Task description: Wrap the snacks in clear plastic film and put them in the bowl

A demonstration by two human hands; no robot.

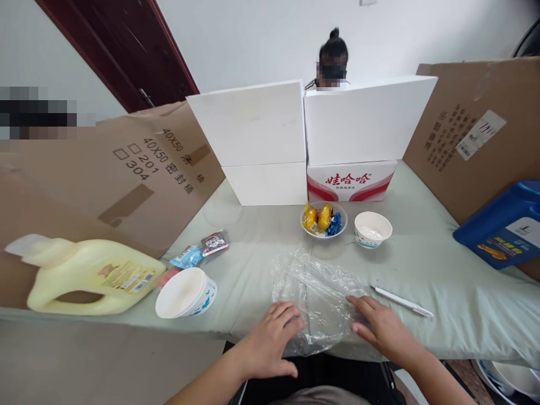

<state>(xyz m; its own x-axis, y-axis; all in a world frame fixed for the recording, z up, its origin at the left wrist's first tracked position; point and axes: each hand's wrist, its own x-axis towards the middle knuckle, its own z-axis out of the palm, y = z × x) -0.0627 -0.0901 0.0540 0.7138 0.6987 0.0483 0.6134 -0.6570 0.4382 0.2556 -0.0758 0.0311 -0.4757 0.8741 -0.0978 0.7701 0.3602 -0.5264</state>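
Observation:
A crumpled clear plastic bag (318, 298) lies spread at the table's front edge, between my two hands. My left hand (274, 340) is at the bag's left side, fingers apart and thumb stretched out, with nothing gripped. On the bag's right edge rest the fingertips of my right hand (379, 326), which is open too. A white pen (402, 301) lies just beyond the right hand. Behind the bag, a clear bowl (324, 235) holds yellow and blue wrapped snacks (323, 218). To its right stands a white paper bowl (373, 229).
Paper bowls (185, 293) lean tilted at left, near small packets (200, 250) and a yellow jug (97, 275) on its side. White boxes (261, 129) stand at the back, a person behind them. Large cardboard (476, 124) flanks the table; a blue jug (502, 225) is at right.

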